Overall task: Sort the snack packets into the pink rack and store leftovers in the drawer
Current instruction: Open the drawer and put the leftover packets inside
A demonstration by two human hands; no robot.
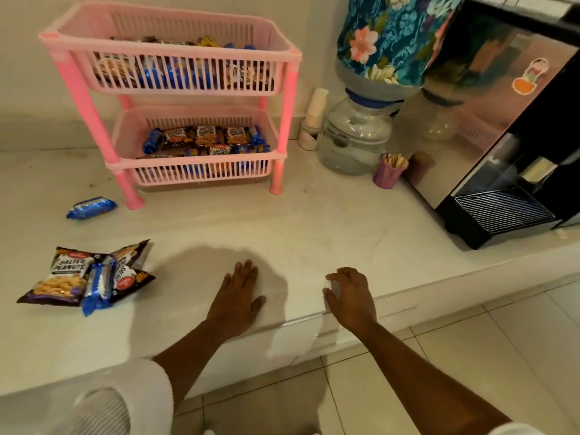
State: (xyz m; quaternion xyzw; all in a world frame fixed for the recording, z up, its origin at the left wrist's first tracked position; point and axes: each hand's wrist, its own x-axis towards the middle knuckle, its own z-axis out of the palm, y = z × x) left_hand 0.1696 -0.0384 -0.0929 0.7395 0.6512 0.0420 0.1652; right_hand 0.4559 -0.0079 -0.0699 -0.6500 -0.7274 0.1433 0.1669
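Foil-film peanut packets (pixel 67 274) with a blue biscuit packet (pixel 97 285) heaped at counter's left front edge | light, crinkly, slippery; pinch by the sealed end | pink rack (pixel 201 98) at back, both tiers stocked | left hand (pixel 240 293) flat on counter, right hand (pixel 351 296) loosely curled at front edge; both empty, apart

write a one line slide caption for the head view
Both hands rest empty at the counter edge; leftover packets lie left of them, pink rack stocked.
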